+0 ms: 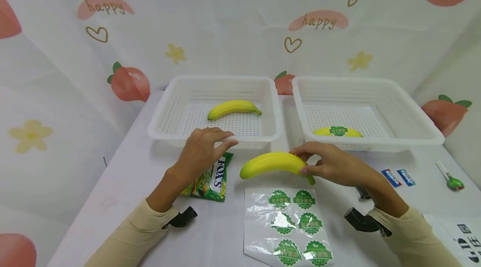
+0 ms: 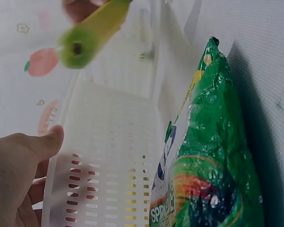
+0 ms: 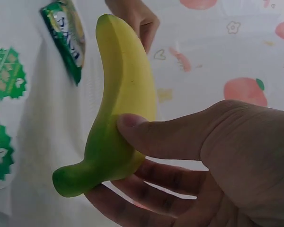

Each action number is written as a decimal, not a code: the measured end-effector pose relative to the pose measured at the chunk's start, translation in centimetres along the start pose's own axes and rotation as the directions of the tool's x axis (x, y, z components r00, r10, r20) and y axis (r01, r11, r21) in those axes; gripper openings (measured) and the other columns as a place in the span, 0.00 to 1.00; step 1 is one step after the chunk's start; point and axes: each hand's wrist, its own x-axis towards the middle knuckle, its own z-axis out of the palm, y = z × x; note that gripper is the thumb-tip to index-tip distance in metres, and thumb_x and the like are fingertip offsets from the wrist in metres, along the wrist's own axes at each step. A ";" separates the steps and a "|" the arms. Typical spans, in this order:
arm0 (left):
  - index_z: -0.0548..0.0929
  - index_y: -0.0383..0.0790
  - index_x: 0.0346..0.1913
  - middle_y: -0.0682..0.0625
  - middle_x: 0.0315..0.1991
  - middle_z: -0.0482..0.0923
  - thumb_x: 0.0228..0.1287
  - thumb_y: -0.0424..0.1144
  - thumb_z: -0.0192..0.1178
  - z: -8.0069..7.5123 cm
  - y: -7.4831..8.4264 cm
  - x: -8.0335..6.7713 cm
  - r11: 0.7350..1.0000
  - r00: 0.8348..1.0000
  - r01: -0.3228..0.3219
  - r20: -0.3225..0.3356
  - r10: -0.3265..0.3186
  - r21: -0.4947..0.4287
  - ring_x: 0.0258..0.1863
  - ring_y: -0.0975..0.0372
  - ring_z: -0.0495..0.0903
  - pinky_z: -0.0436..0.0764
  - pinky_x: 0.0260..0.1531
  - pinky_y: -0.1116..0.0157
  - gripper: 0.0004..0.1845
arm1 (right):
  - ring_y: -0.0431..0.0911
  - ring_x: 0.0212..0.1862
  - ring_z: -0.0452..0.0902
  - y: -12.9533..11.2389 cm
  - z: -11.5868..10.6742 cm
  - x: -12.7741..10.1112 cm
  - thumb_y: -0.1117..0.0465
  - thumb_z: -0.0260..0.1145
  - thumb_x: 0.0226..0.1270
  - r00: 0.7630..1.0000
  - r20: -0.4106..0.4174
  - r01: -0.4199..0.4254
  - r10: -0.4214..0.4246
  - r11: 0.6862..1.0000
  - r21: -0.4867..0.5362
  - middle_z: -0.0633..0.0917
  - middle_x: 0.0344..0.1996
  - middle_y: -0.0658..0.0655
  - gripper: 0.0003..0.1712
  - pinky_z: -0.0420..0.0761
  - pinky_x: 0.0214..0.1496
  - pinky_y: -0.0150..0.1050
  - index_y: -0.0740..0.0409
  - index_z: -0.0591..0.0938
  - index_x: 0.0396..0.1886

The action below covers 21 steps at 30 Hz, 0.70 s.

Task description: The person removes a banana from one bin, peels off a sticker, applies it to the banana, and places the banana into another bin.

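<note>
My right hand [image 1: 330, 162] holds a yellow banana [image 1: 272, 162] near its green stem end, above the table. In the right wrist view, the thumb [image 3: 156, 135] presses one side of the banana [image 3: 125, 85] and the fingers curl under the other. My left hand [image 1: 201, 148] is at the front rim of the left white basket [image 1: 214, 138], fingers loosely extended and holding nothing. Another banana [image 1: 234, 108] lies inside that basket. A green sticker sheet [image 1: 259, 225] lies below the held banana. In the right basket [image 1: 375, 144] is a banana [image 1: 319, 132] bearing a green sticker [image 1: 338, 131].
A green FOX'S candy bag [image 1: 214, 179] lies beneath my left hand. On the right are two small blue-and-red wrapped candies [image 1: 391, 177] and a green lollipop [image 1: 454, 182]. A printed white sheet [image 1: 447, 229] is at the right front. Behind the baskets hangs a fruit-patterned cloth [image 1: 240, 33].
</note>
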 end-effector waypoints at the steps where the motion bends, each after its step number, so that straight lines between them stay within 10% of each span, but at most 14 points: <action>1: 0.93 0.43 0.54 0.49 0.48 0.92 0.73 0.51 0.68 0.0 0.0 0.0 1.000 1.000 0.003 0.001 -0.003 0.000 0.53 0.53 0.89 0.81 0.49 0.51 0.18 | 0.44 0.53 0.81 0.2 0.2 -0.2 0.56 0.76 0.70 1.000 0.002 -0.004 0.004 1.000 -0.006 0.86 0.50 0.46 0.28 0.85 0.54 0.38 0.55 0.82 0.67; 13: 0.92 0.43 0.56 0.48 0.50 0.91 0.73 0.51 0.68 0.1 0.2 0.0 1.000 1.000 0.001 0.011 -0.002 0.026 0.54 0.52 0.88 0.80 0.50 0.50 0.18 | 0.45 0.51 0.82 2.8 1.6 0.4 0.59 0.76 0.69 0.997 -0.032 -0.078 0.076 0.995 -0.067 0.88 0.49 0.49 0.28 0.82 0.51 0.40 0.59 0.83 0.67; 21: 0.92 0.40 0.52 0.45 0.43 0.83 0.65 0.37 0.76 0.7 3.0 -0.4 0.967 0.959 -0.256 -0.131 0.251 -0.019 0.42 0.54 0.81 0.82 0.43 0.59 0.14 | 0.48 0.54 0.83 3.6 1.8 0.7 0.59 0.73 0.73 0.996 -0.047 -0.084 0.081 0.994 -0.068 0.88 0.51 0.51 0.26 0.83 0.53 0.44 0.60 0.83 0.67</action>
